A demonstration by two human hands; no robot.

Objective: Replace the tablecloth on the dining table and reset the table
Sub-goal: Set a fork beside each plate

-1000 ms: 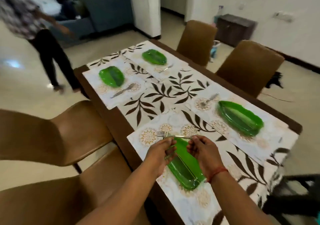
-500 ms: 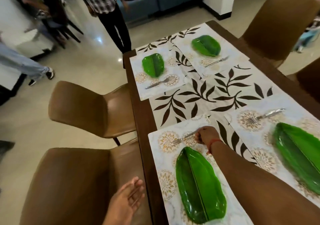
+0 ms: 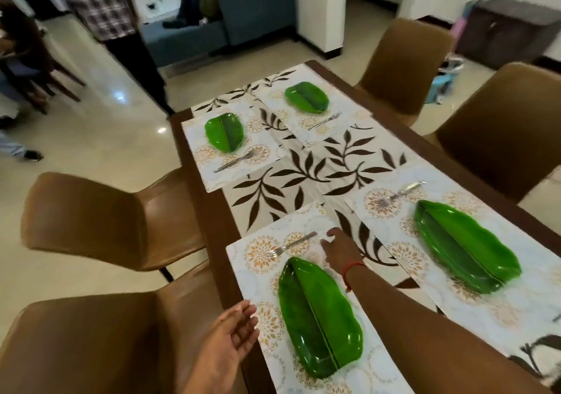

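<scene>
On table [image 3: 209,229]: four green plates [image 3: 318,317], four forks [image 3: 291,244], four placemats [image 3: 258,260].

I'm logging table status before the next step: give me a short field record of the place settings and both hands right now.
settings: four placemats, each with a green leaf plate and a fork
nearest plate: lies on the nearest placemat
nearest fork: on the mat beyond that plate, no hand on it
right hand: fingers relaxed, beside the fork handle, holding nothing
left hand: open, palm up, at the near mat edge
tablecloth: leaf print, laid along the table
</scene>
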